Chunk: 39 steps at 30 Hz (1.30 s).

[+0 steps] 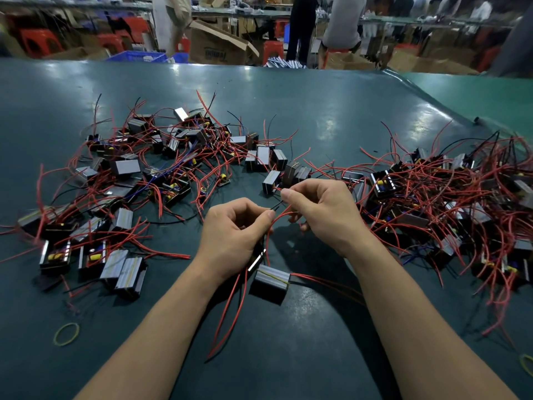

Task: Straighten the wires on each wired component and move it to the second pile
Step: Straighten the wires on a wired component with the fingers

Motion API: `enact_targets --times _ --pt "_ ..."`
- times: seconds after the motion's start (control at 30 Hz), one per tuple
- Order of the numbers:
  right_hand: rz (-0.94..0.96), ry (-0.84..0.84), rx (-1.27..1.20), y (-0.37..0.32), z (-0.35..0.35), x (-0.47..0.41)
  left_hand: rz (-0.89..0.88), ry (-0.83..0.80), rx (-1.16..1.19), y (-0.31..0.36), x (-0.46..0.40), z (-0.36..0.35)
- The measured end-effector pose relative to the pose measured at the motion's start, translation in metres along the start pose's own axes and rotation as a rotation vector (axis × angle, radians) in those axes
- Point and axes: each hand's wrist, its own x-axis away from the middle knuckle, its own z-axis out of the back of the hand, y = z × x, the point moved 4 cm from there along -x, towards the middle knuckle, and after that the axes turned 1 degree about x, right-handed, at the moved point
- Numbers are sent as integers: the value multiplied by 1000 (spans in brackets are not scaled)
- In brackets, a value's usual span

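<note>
Red wire point(278, 216) thin, curved; both left hand point(233, 235), right hand point(323, 209) pinching it.

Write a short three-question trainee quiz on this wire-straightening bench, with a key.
1. True or false: the left hand holds a component while the right hand pinches a wire.
2. What colour are most of the wires in the piles? A) green B) red C) white
3. What lies on the table near its lower left edge?

Key: 1 true. 2 B. 3 a yellow rubber band.
</note>
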Motion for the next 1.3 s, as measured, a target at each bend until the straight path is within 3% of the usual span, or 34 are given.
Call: enact_targets --times 0.33,0.6,0.93,1.3 --pt "-130 30 -169 6 -2 0 -49 79 10 2 -1 2" --pt "-150 -130 -408 0 -2 1 -29 86 51 -2 -3 3" --pt "-162 -162 -428 -2 -2 3 -25 50 89 -4 -3 4" --pt "-54 -139 -406 -5 -7 3 -23 29 192 -1 -3 0"
